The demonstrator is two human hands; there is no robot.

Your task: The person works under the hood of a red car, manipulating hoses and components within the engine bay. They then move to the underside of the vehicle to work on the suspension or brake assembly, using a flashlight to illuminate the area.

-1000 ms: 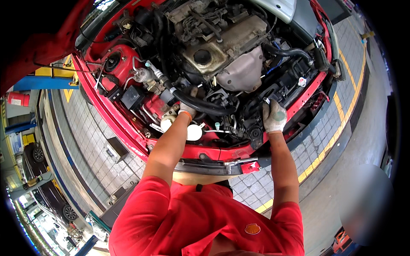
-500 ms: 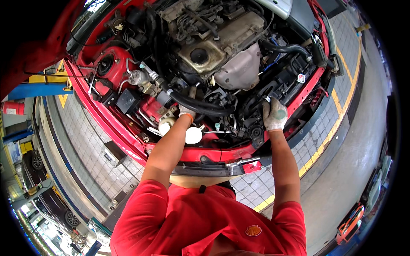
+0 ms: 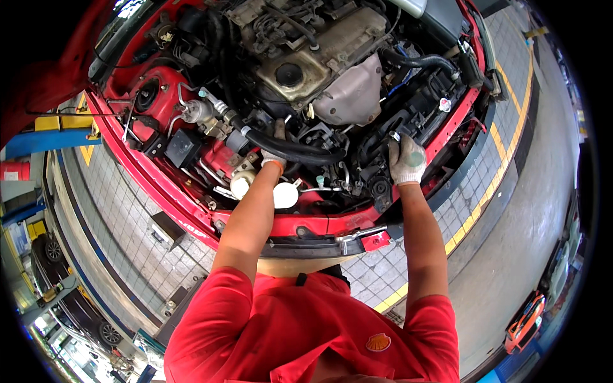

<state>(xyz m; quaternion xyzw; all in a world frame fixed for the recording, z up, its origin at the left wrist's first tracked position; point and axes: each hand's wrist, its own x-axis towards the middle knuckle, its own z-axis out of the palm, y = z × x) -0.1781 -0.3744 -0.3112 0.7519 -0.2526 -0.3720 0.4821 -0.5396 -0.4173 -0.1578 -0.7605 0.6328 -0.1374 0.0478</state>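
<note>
Both my hands wear pale work gloves and are inside the engine bay of a red car. My left hand point(image 3: 274, 152) reaches beneath a thick black hose point(image 3: 294, 150); its fingers show beyond the hose, drawn together. Beside their tips is a small bright metal piece, and the hose hides part of the grip. My right hand point(image 3: 407, 161) is closed at the front, over the black radiator area near the red front crossmember point(image 3: 447, 134). A short shiny metal end point(image 3: 395, 136) pokes out at its fingertips; the rest of it is covered by the glove.
The engine's metal valve cover point(image 3: 332, 57) and a grey heat shield point(image 3: 350, 96) lie beyond my hands. White-capped reservoirs point(image 3: 285, 195) stand by my left forearm. A metal tool point(image 3: 361, 233) rests at the front edge. Left of the car, a grey box point(image 3: 167, 231) sits on the tiled floor.
The whole view has shifted slightly, so the car appears a little further left and up. Both hands keep nearly the same places against the engine parts.
</note>
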